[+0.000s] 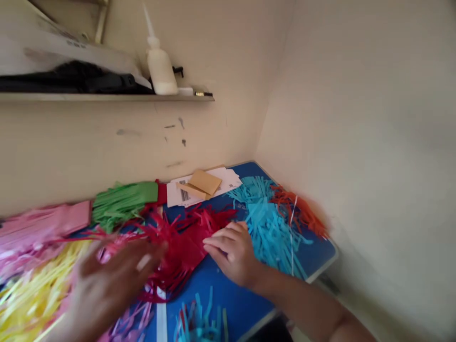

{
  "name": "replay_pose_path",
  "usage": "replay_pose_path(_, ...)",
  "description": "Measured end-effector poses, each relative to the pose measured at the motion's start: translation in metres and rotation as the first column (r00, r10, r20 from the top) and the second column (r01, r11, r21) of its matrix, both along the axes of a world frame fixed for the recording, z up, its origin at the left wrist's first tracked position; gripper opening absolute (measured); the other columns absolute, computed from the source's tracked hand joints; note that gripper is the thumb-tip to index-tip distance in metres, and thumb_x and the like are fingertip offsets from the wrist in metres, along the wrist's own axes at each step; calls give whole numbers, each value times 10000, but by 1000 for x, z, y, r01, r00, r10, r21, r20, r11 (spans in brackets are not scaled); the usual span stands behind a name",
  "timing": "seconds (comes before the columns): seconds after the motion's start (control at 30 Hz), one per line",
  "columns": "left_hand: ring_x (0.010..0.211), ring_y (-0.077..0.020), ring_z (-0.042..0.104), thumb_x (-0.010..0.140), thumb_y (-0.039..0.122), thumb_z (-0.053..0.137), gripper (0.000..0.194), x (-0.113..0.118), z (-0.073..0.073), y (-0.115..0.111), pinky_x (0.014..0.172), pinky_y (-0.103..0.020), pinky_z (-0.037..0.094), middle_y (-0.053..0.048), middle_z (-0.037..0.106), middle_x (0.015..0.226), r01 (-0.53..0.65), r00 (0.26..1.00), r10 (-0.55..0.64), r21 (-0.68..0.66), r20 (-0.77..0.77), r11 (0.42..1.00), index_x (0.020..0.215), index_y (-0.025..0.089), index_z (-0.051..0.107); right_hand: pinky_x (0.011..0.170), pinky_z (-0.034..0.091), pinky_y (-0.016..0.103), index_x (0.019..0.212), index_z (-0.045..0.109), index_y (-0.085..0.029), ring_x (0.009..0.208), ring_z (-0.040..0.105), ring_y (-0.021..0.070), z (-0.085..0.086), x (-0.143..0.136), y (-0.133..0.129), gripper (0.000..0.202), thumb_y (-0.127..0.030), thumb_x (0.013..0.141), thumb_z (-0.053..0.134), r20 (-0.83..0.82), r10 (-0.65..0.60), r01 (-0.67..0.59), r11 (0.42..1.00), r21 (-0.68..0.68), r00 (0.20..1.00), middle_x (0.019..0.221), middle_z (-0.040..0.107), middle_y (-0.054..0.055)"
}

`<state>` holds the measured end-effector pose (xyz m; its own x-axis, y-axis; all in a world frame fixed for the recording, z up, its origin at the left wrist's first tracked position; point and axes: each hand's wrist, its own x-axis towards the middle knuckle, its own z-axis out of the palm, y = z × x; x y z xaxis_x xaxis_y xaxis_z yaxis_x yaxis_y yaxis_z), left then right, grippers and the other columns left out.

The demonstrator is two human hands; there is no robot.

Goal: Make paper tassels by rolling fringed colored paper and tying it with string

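Red fringed tissue paper point(188, 247) is spread over the middle of the blue table, with cut strips at both ends. At its right edge is my right hand point(231, 249), thumb and fingertips closed together on the red paper. My left hand point(117, 275) hovers at the lower left, blurred by motion. Its thumb is apart from the fingers and nothing shows in them. Beneath and beside it lie yellow paper strips point(39, 285). Light blue fringed paper point(272, 232) is to the right of my right hand.
Pink point(67, 221) and green fringed paper point(124, 202) line the wall side. Brown folded card point(204, 183) rests on white labelled sheets point(230, 178). Orange fringe point(302, 213) lies near the right wall. Overhead, a shelf point(107, 97) carries a glue bottle point(162, 69).
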<state>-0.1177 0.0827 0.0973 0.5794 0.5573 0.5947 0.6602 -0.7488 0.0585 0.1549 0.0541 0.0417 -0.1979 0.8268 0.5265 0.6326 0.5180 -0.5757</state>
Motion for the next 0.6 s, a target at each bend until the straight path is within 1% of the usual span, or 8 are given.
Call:
replay_pose_path(0.07, 868, -159, 714, 932, 173, 451, 369, 21, -13, -30, 1119, -369, 299, 77, 777, 946, 168, 978, -149, 120, -149, 978, 1124, 395, 675, 858, 443, 323, 962, 758, -235, 866, 637, 160, 14, -1, -15, 261, -395, 961, 551, -231, 164, -207, 962, -180, 959, 947, 745, 38)
replay_pose_path(0.13, 886, -167, 722, 929, 99, 406, 440, 38, -20, -51, 1173, -396, 212, 55, 783, 947, 201, 962, -164, 161, -218, 966, 1151, 372, 670, 685, 450, 264, 866, 764, -198, 693, 607, 130, 14, -5, -20, 363, -503, 920, 576, -471, 233, -453, 779, -434, 851, 765, 714, 13)
replay_pose_path(0.23, 909, -185, 728, 942, 93, 416, 418, 47, -24, -64, 1186, -471, 185, 35, 784, 899, 105, 982, -84, 121, -167, 987, 1114, 365, 682, 483, 325, 220, 714, 733, -160, 450, 427, 72, -1, -11, -18, 486, -646, 709, 725, -732, 7, -674, 396, -623, 681, 478, 536, -58)
replay_pose_path(0.27, 912, -190, 730, 941, 106, 444, 383, 47, -24, -65, 1185, -484, 185, 32, 785, 893, 108, 983, -87, 121, -165, 987, 1096, 357, 687, 463, 296, 215, 695, 721, -154, 429, 404, 61, -5, -13, -17, 495, -640, 626, 786, -774, -77, -722, 311, -618, 629, 464, 520, -69)
replay_pose_path(0.33, 916, -194, 731, 943, 117, 463, 336, 47, -24, -64, 1184, -503, 175, 24, 786, 890, 123, 981, -100, 133, -165, 983, 1063, 329, 694, 453, 277, 204, 694, 708, -144, 436, 429, 48, -11, -15, -16, 494, -565, 501, 880, -821, -181, -795, 209, -570, 541, 519, 579, -61)
replay_pose_path(0.4, 897, -181, 732, 948, 118, 455, 311, 48, -24, -62, 1187, -501, 164, 18, 788, 890, 155, 979, -133, 146, -152, 977, 1063, 294, 684, 443, 256, 192, 696, 695, -139, 436, 444, 36, -13, -18, -18, 486, -474, 435, 931, -846, -238, -842, 152, -517, 476, 559, 623, -51)
replay_pose_path(0.47, 827, -165, 734, 939, 137, 495, 225, 52, -24, -60, 1182, -488, 191, 9, 786, 862, 151, 988, -142, 153, -66, 977, 1044, 242, 664, 433, 237, 183, 665, 663, -137, 414, 432, 25, -15, -21, -21, 470, -401, 407, 954, -867, -283, -876, 144, -461, 410, 534, 620, -55)
replay_pose_path(0.6, 744, -146, 713, 921, 245, 581, 81, 58, -32, -58, 1091, -415, 346, 7, 767, 837, 77, 987, -78, 13, 138, 997, 973, 218, 637, 443, 270, 171, 634, 610, -141, 411, 460, 31, -22, -22, -30, 465, -337, 406, 964, -889, -323, -880, 243, -409, 324, 535, 642, -42)
